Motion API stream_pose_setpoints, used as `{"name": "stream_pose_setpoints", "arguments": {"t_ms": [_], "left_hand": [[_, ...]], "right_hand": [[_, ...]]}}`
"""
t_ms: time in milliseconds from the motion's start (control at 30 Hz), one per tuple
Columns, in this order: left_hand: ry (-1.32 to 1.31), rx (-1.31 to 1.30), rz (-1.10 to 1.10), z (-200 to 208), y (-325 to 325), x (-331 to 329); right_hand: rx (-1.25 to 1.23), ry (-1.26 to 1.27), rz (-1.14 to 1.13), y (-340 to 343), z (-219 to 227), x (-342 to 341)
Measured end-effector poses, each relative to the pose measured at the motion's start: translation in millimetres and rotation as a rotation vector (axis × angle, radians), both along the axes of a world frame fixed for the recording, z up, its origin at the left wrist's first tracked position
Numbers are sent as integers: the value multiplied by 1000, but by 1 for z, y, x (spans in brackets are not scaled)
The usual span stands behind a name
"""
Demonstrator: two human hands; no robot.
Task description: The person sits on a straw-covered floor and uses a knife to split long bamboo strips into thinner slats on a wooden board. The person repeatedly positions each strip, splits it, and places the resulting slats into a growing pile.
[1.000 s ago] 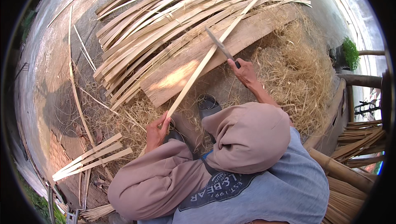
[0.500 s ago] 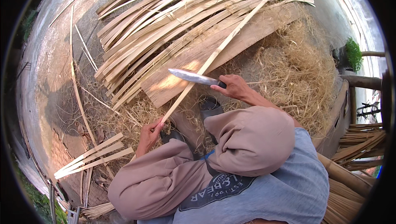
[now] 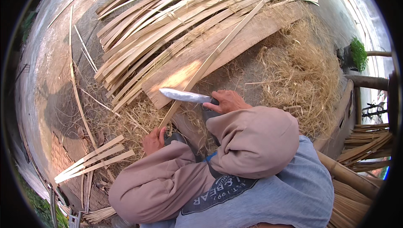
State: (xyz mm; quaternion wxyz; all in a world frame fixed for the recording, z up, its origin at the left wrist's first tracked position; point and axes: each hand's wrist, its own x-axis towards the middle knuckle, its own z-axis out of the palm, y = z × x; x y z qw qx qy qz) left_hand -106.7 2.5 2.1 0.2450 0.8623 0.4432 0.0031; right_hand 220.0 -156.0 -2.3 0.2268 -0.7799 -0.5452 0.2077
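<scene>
My left hand (image 3: 154, 140) is closed on the near end of a long, pale bamboo strip (image 3: 218, 50). The strip runs away from me to the upper right, over a flat wooden board (image 3: 256, 32) and the pile beyond it. My right hand (image 3: 228, 101) grips the dark handle of a knife (image 3: 184, 95). Its broad blade points left and lies across the strip, a short way ahead of my left hand. Whether the edge bites into the strip cannot be made out.
Many split bamboo strips (image 3: 168, 26) lie piled beyond the board. Curly shavings (image 3: 298, 68) heap at the right. Several short strips (image 3: 94, 158) fan out at the lower left. A bamboo pole (image 3: 348, 177) and more bundled strips (image 3: 365, 144) are at the right.
My right hand and the knife have moved toward me and a little left along the strip, closer to my left hand. My left hand still holds the strip's near end.
</scene>
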Motion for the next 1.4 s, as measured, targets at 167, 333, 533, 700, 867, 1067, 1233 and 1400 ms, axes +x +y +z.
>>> {"name": "stream_pose_setpoints", "arguments": {"t_ms": [167,333,533,700,867,1067,1233,1400], "left_hand": [[4,46,43,-5,-10,12],[-32,-7,44,-2,-3,9],[55,-26,70,-10,-13,-1],[56,-54,118,0,-11,-24],[80,-410,118,-2,20,-43],[115,-666,174,40,55,-40],[150,-703,190,30,66,-71],[150,-584,118,26,63,-66]], "right_hand": [[-133,93,-433,1,-7,64],[84,-182,-54,-20,-16,34],[-57,-5,-512,-6,-6,102],[-86,-39,-360,-10,-29,103],[-112,203,-749,-16,6,186],[26,940,-630,-20,-4,118],[-49,997,-758,-11,-22,99],[-236,943,-550,-18,-12,62]]}}
